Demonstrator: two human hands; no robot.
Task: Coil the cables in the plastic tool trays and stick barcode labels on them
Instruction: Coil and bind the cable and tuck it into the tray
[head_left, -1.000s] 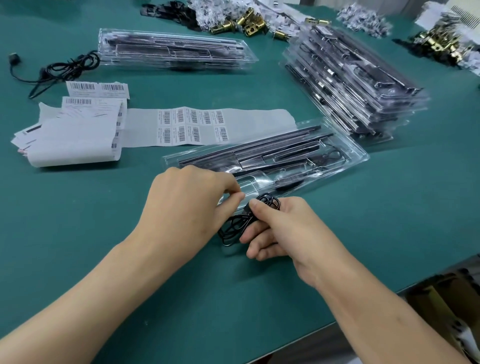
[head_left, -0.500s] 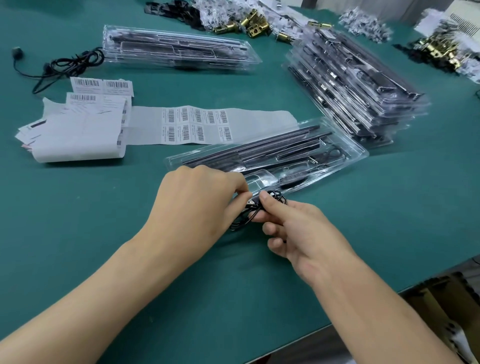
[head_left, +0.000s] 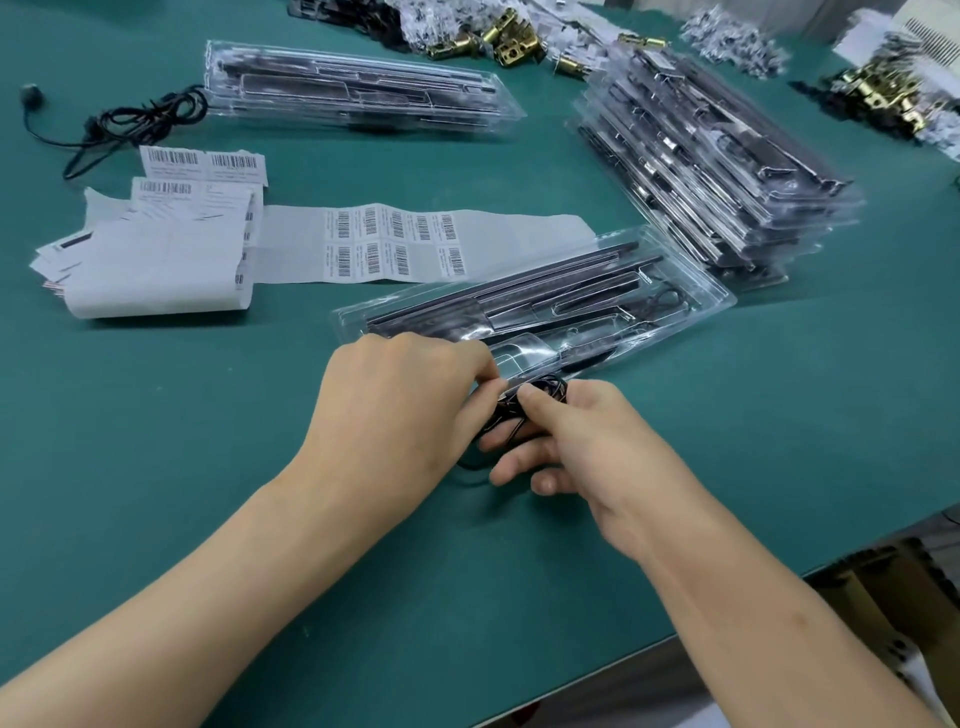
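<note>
A green work table (head_left: 156, 467) is spread with clear plastic goods: one tool tray (head_left: 675, 291) lies just beyond the person's hands, a stack of trays (head_left: 727, 171) sits at the far right, and another tray (head_left: 358, 88) lies far left beside a loose black cord (head_left: 140, 117). At the near edge of the closest tray, the left hand (head_left: 395, 410) and right hand (head_left: 576, 441) meet, both pinching a thin black cable (head_left: 540, 392) gathered into small loops between thumbs and fingertips. A strip of barcode labels (head_left: 395, 244) lies flat behind the tray, next to curled backing paper (head_left: 156, 270).
</note>
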